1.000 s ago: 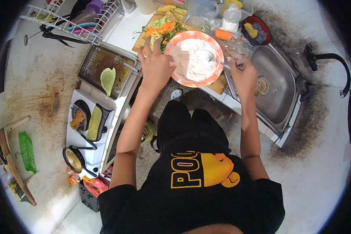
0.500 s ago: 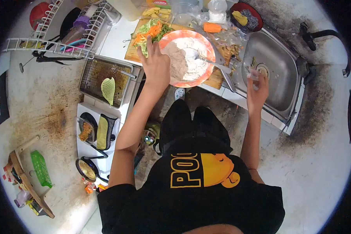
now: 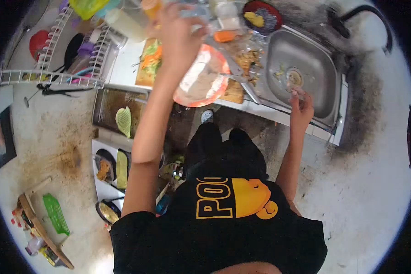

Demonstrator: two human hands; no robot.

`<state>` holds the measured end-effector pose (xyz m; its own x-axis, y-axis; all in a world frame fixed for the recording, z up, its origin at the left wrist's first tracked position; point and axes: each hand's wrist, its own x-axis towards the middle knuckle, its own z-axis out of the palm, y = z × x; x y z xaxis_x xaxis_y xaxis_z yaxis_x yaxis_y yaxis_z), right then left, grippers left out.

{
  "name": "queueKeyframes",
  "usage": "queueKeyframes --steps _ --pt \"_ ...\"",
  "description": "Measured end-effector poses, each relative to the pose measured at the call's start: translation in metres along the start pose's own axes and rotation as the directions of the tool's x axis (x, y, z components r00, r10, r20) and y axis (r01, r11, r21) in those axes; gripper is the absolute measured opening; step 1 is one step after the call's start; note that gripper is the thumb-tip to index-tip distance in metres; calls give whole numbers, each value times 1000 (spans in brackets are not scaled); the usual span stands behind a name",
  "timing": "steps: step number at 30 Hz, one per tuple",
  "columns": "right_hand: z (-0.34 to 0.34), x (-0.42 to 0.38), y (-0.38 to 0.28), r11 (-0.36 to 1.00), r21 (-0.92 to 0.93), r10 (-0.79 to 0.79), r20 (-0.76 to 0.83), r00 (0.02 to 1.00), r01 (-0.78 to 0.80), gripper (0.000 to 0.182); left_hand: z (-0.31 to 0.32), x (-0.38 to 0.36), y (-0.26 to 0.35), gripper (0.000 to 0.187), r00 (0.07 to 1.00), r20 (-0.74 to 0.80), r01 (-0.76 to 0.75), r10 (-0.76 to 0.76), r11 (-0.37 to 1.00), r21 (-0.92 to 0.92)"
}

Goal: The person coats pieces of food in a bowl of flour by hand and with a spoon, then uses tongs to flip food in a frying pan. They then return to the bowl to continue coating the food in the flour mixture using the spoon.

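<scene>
My left hand (image 3: 180,43) reaches over the orange-rimmed bowl (image 3: 190,101), blurred, with its fingers apart and nothing visible in them. Near its fingertips stands an orange-topped container (image 3: 150,8). The bowl holds white and brownish powder (image 3: 197,84), and a metal spoon (image 3: 221,73) rests in it. Partly hidden behind my left forearm are shredded vegetables (image 3: 150,59) on a wooden board (image 3: 234,93). At the near edge of the sink (image 3: 313,50), my right hand (image 3: 301,109) pinches a small see-through piece (image 3: 298,91) that looks like plastic.
A knife (image 3: 251,92) lies right of the bowl, by brownish peelings (image 3: 249,59). An orange carrot piece (image 3: 223,36) sits behind. At left are a white dish rack (image 3: 45,75), a metal tray (image 3: 106,107) with a green slotted turner (image 3: 123,121), and a stove (image 3: 107,185).
My left hand has moved up and away, from beside the bowl to above its far side. My right hand stays by the sink with its small piece. The whole view has shifted.
</scene>
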<state>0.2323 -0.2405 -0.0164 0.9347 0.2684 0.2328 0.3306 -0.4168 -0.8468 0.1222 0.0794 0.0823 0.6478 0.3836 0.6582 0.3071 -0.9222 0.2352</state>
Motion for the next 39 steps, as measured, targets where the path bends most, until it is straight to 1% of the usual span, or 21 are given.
queueKeyframes --steps 1,3,5,7,9,11,13,16,20,22,25,26,28,30,31,32,33,35,37,38,39 --pt "-8 -3 6 1000 -16 -2 -31 1000 1 16 19 15 32 15 998 -6 -56 56 997 -57" --pt "-24 -10 22 992 124 46 -100 994 -34 16 59 37 101 11 983 98 -130 152 970 -205" --pt "-54 -19 27 999 30 34 -142 989 -30 17 107 46 159 8 915 276 -240 296 946 -220" --pt "-81 -33 28 990 52 137 -199 970 -129 19 157 46 200 12 828 376 -305 417 896 -322" --pt "-106 -49 37 981 98 186 -230 955 -167 26 187 41 225 14 796 419 -327 437 893 -311" --pt "-127 -67 57 964 173 244 -274 930 -202 26 214 36 239 16 762 465 -349 451 890 -293" --pt "-143 -83 59 960 195 253 -288 923 -203 26 234 35 242 19 658 616 -334 434 901 -279" --pt "-154 -98 73 948 221 290 -307 907 -228 27 210 34 247 18 652 642 -303 403 915 -266" --pt "-151 -96 77 921 260 362 -294 885 -290 25 234 22 234 20 629 688 -309 361 929 -205" --pt "-148 -89 77 918 261 370 -288 883 -299 26 256 8 217 18 811 497 -235 310 949 -209" --pt "-141 -74 78 931 93 365 -259 894 -353 28 188 26 204 22 764 614 -117 197 979 -168" --pt "-135 -70 83 958 100 286 -263 921 -269 27 199 25 188 22 772 612 -99 171 984 -150" --pt "-117 -55 81 980 115 187 -230 955 -164 26 233 23 141 25 886 417 -117 203 968 -222" --pt "-92 -42 67 983 184 60 -374 925 10 23 193 23 101 26 921 353 -68 167 958 -277" --pt "-88 -36 60 980 197 44 -334 942 24 23 166 25 85 27 945 284 -55 164 933 -356" --pt "-88 -30 53 984 146 124 -132 983 -104 18 112 30 90 18 857 508 164 -85 980 -113" --pt "-85 -23 48 975 60 209 70 975 -214 14 110 23 59 18 859 494 199 -135 977 -79" --pt "-62 -8 38 980 45 184 191 964 -195 9 98 0 -15 18 939 236 294 -249 939 -178" --pt "-32 8 15 954 279 29 274 961 -108 11 60 -38 -54 34 895 -104 277 -434 723 -632" --pt "-15 14 -5 932 167 -346 141 928 322 12 45 -55 -84 38 877 -283 222 -389 849 -480" --pt "-4 20 -29 924 182 -366 169 915 336 12 28 -74 -113 41 844 -440 185 -307 937 -297"
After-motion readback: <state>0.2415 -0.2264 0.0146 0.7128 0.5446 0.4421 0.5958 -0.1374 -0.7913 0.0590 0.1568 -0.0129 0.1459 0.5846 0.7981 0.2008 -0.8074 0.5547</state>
